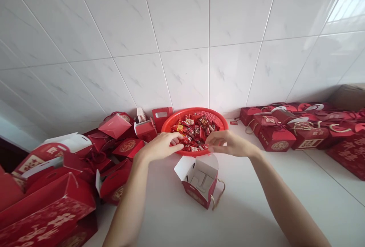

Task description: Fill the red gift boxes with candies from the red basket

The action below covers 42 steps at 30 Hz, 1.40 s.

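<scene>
Both our hands at a red basket of wrapped sweets, an open box just in front.

Our left hand (168, 144) hovers over the near left side of the basket (218, 117), fingers partly curled, thumb and fingertips apart; our right hand (228, 143) is at its near right side, fingers bent. Whether either has hold of a sweet we cannot tell. The wrapped sweets (196, 131) lie heaped inside the basket, against the tiled wall (185, 76). The open box (199, 186) stands upright on the white counter (242, 209), flaps spread, rope handle (219, 197) hanging at its right. We have red boxes (128, 146) jumbled at left and closed boxes (276, 135) grouped at right.
</scene>
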Each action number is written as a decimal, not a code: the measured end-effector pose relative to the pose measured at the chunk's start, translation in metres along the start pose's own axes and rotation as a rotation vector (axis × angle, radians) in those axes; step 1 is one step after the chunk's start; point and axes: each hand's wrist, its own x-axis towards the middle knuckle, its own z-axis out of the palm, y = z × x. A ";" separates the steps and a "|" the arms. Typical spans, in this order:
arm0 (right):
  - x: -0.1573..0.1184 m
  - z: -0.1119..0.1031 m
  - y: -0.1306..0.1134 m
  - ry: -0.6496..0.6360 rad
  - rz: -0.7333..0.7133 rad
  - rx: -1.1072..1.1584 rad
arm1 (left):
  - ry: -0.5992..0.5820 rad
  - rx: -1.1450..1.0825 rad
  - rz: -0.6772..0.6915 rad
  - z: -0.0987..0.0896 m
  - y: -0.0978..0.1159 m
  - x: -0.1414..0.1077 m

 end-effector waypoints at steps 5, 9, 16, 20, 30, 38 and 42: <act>0.037 0.024 0.032 0.368 -0.040 0.462 | -0.002 0.045 0.026 -0.004 -0.019 0.082; 0.055 0.038 0.051 0.516 -0.014 0.544 | 0.042 0.113 -0.049 -0.001 -0.024 0.133; 0.052 0.035 0.053 0.439 0.000 0.496 | 0.003 0.057 -0.080 0.029 -0.037 0.168; 0.053 0.035 0.053 0.416 -0.004 0.524 | 0.011 -0.055 -0.025 0.032 -0.044 0.166; 0.059 0.035 0.063 0.658 0.061 0.516 | 0.004 -0.550 0.176 0.028 -0.028 0.136; 0.057 0.034 0.058 0.570 0.133 0.666 | -0.089 -0.839 0.278 0.034 -0.021 0.119; 0.058 0.034 0.057 0.650 0.094 0.678 | -0.177 -0.859 0.192 0.037 -0.019 0.117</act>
